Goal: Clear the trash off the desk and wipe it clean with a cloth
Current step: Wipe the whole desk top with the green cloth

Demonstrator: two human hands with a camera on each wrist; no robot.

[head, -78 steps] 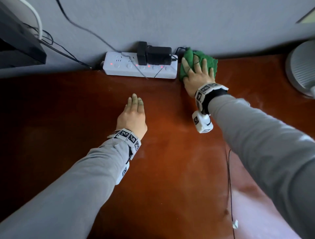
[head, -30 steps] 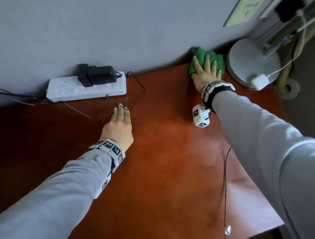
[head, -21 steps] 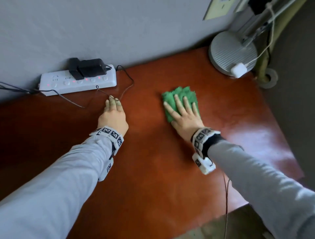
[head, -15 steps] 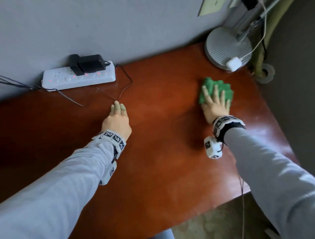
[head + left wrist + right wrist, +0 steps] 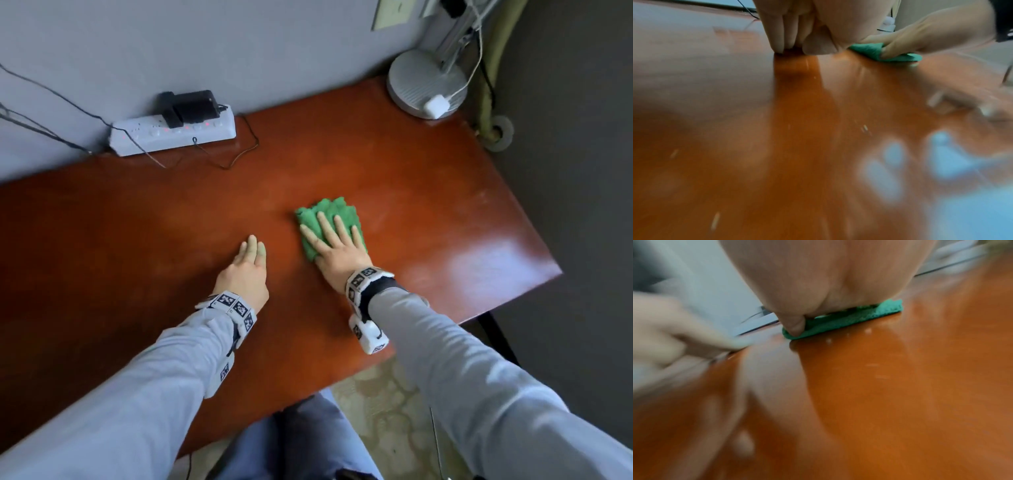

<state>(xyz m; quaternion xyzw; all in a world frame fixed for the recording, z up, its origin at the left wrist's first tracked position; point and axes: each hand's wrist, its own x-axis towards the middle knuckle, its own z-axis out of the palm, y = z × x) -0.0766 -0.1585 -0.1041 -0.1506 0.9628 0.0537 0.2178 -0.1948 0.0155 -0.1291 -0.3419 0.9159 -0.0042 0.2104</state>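
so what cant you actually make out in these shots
- Desk under the green cloth: hidden by the cloth and right hand, all views.
- Desk's left end: cut off by the head view's edge.
- Left hand: smeared by blur in the right wrist view.
- Power strip markings: too small, head view.

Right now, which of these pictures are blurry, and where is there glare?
Head view: sharp, glare on the desk at its right corner. Left wrist view: soft, blurred pale reflections lower right. Right wrist view: smeared, left hand a blur, cloth fairly clear.
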